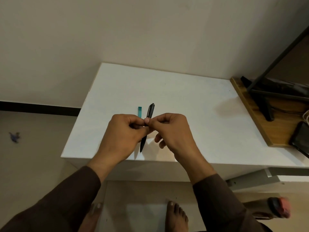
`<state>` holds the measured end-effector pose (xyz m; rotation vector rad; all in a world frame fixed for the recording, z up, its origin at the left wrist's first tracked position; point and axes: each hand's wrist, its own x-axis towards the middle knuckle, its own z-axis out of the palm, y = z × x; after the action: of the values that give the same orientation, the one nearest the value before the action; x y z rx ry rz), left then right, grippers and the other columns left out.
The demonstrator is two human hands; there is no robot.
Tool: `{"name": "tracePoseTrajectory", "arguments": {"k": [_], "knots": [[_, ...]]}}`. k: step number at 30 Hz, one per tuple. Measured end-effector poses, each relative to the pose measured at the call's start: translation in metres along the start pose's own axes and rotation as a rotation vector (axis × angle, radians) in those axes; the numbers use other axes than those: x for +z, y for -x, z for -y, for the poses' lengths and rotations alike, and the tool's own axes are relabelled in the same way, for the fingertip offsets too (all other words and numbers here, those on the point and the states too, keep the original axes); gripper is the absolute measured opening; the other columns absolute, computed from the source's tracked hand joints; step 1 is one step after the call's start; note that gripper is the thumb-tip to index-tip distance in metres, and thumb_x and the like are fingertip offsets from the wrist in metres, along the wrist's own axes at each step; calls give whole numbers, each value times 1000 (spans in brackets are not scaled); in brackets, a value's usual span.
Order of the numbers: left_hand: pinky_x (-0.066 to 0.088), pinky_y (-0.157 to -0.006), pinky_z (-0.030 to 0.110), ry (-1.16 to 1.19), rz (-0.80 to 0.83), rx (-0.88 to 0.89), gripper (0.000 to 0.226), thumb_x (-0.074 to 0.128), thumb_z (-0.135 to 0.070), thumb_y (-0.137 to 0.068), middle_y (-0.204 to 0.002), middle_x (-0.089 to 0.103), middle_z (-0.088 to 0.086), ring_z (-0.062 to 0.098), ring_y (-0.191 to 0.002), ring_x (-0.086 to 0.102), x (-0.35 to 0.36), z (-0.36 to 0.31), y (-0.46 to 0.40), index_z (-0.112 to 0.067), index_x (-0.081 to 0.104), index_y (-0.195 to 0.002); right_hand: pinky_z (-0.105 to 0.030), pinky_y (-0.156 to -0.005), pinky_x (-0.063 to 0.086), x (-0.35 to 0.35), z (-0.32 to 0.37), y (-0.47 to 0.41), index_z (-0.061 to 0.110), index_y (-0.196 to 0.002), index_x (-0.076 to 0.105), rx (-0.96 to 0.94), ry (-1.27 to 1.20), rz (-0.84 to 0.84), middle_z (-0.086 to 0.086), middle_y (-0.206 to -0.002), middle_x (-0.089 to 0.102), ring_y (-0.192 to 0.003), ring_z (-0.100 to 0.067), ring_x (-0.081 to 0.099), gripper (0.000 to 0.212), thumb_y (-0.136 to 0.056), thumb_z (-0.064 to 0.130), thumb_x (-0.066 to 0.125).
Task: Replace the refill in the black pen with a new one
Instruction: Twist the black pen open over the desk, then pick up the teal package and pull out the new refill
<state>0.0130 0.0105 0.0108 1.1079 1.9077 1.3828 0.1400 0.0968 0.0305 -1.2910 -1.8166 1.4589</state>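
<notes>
A black pen (150,111) is held above the white table (184,101), its clip end pointing away from me and its tip toward me near the front edge. My left hand (123,131) and my right hand (170,129) both pinch the pen's middle, fingertips meeting around the barrel. A thin teal strip (140,111) sticks out just left of the pen, partly hidden behind my left hand. Whether it lies on the table or is held, I cannot tell.
A wooden shelf (247,106) adjoins the table on the right, with a dark stand (267,97) and a black phone (301,139) on it. Below are my bare feet (175,215) and the floor. A blue scrap (14,136) lies on the floor at left.
</notes>
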Motion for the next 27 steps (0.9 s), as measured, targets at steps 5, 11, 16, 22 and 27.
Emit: {"name": "tracePoseTrajectory", "arguments": {"k": [5, 11, 16, 22, 27], "knots": [[51, -63, 22, -29, -10, -25, 25, 84, -36, -81, -80, 77, -6, 8, -71, 69, -7, 2, -3, -22, 80, -102, -22, -44, 55, -1, -4, -12, 14, -75, 74, 23, 70, -122, 0, -65, 76, -53, -10, 72, 17, -89, 24, 76], [42, -64, 11, -244, -157, -84, 17, 80, -28, -88, -79, 71, -11, 0, -74, 63, -19, 21, -11, -12, 81, -92, -33, -56, 56, 2, -18, -27, 3, -76, 72, 38, 396, -237, -11, -73, 76, -61, -23, 69, 20, -86, 19, 71], [59, -69, 33, -311, -213, -87, 28, 82, -37, -85, -75, 74, 0, 17, -71, 69, -1, 19, -15, -9, 78, -82, -23, -52, 47, 6, -24, -28, 10, -79, 71, 12, 545, -261, 1, -70, 70, -58, -9, 61, 22, -89, 30, 70], [48, -89, 46, -454, -287, -104, 37, 80, -48, -83, -89, 73, 3, 25, -90, 67, 20, 16, -22, -12, 76, -87, -19, -51, 39, -2, -23, -26, 20, -84, 68, -47, 584, -355, 9, -70, 63, -59, -6, 55, 29, -94, 47, 63], [54, -86, 52, -377, -302, -148, 27, 80, -31, -84, -72, 70, 5, 28, -77, 67, 20, 14, -21, -9, 72, -72, -23, -63, 44, -3, -15, -20, 21, -91, 72, -82, 511, -395, 9, -79, 66, -68, -8, 59, 31, -96, 49, 60]]}}
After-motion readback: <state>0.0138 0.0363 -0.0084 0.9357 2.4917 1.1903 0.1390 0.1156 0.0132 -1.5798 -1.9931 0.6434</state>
